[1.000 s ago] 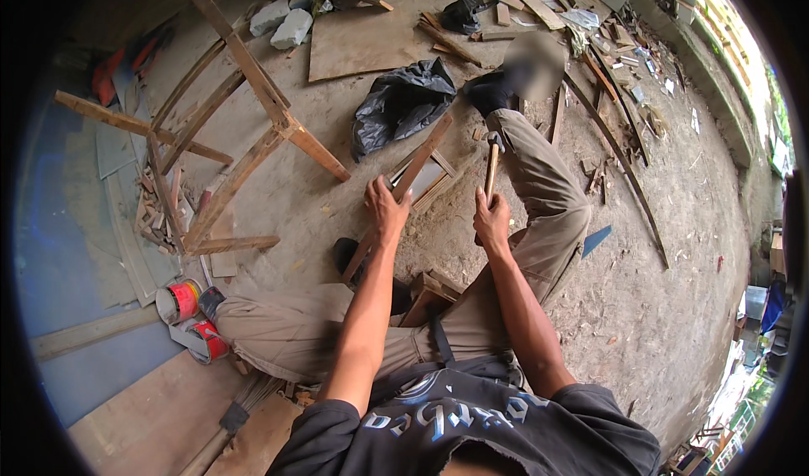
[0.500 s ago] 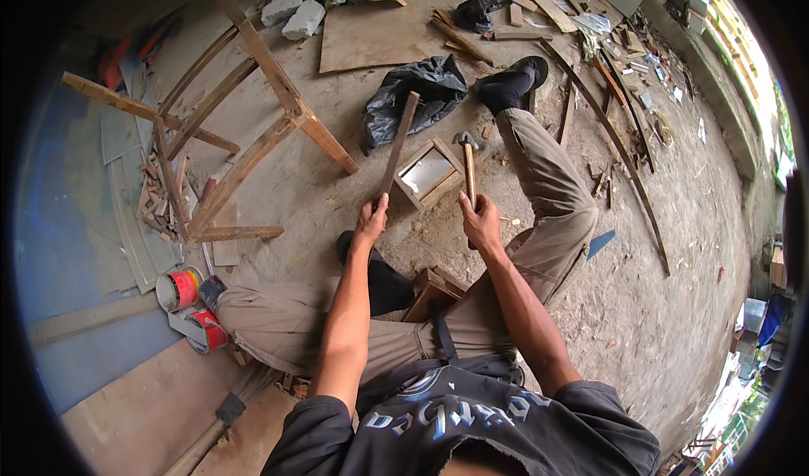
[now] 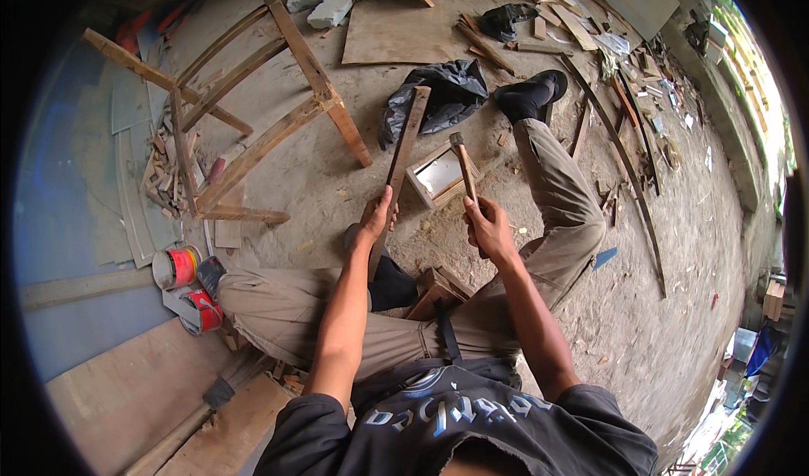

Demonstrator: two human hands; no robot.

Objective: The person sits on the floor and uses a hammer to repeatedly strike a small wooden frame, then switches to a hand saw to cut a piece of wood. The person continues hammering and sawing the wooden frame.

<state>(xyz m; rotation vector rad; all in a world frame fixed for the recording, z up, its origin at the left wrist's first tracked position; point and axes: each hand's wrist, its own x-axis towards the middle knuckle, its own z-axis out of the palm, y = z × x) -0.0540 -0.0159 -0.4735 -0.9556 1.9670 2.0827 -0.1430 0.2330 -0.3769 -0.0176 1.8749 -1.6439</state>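
My left hand (image 3: 377, 217) is closed around a long narrow wooden strip (image 3: 408, 140), which slants up and away, its lower end reaching down beside my shin. In my right hand (image 3: 489, 225) is a hammer (image 3: 464, 168), gripped by its wooden handle with the head raised away from me. Beyond and between the hands, a small open wooden box (image 3: 438, 178) with a pale inside sits on the floor, partly covered by the strip and the hammer. A crumpled black plastic bag (image 3: 455, 88) lies just past it.
At the left stands a wooden frame (image 3: 316, 75) with curved slats. Red cans (image 3: 200, 309) are beside my left knee. A wooden block (image 3: 436, 295) sits between my legs. Far right lie a long thin strip (image 3: 619, 151) and scrap wood; a plywood sheet (image 3: 396, 33) lies behind the bag.
The view has shifted slightly. The wooden strip has slid down through my left hand, showing more below the grip. The hammer has tilted leftward, its head now in front of the box.
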